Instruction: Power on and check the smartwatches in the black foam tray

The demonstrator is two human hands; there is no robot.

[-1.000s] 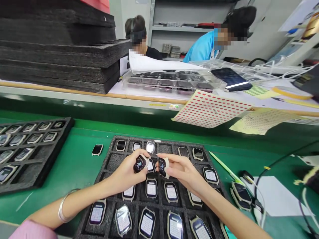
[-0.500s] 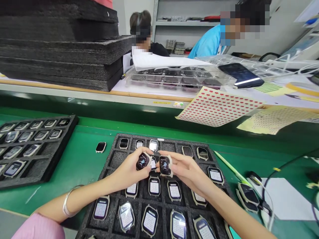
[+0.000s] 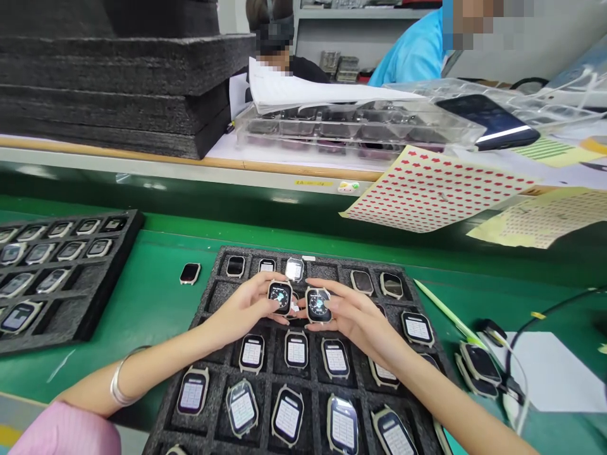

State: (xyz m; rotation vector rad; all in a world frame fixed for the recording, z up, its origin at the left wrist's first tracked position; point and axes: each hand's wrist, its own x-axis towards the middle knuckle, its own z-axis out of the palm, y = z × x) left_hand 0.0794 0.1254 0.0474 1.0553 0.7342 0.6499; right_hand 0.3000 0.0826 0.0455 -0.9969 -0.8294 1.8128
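My left hand [image 3: 258,300] grips a strapless smartwatch [image 3: 281,297] by its edges, thumb on the lit screen's lower left. A second smartwatch [image 3: 317,304] is held in my right hand [image 3: 351,309], with the thumb over its right side. Both screens show a dark watch face with a pale blue centre, and the two stand side by side over the black foam tray [image 3: 303,378]. Several watches lie in the tray's compartments below, many with white lists lit, such as this watch [image 3: 296,349]. Part of another watch between my hands is hidden.
A second foam tray of watches [image 3: 90,316] lies at left, and a lone watch [image 3: 190,273] between the trays. A green pen [image 3: 441,304], stacked watches [image 3: 478,363] and cables are at right. Foam stacks [image 3: 95,120] and sticker sheets [image 3: 436,189] occupy the shelf; two people are beyond.
The watch in my left hand has turned from tilted to nearly upright, facing me. My right-hand watch has shifted slightly right, and its thumb now lies over the screen. The view has tipped downward.
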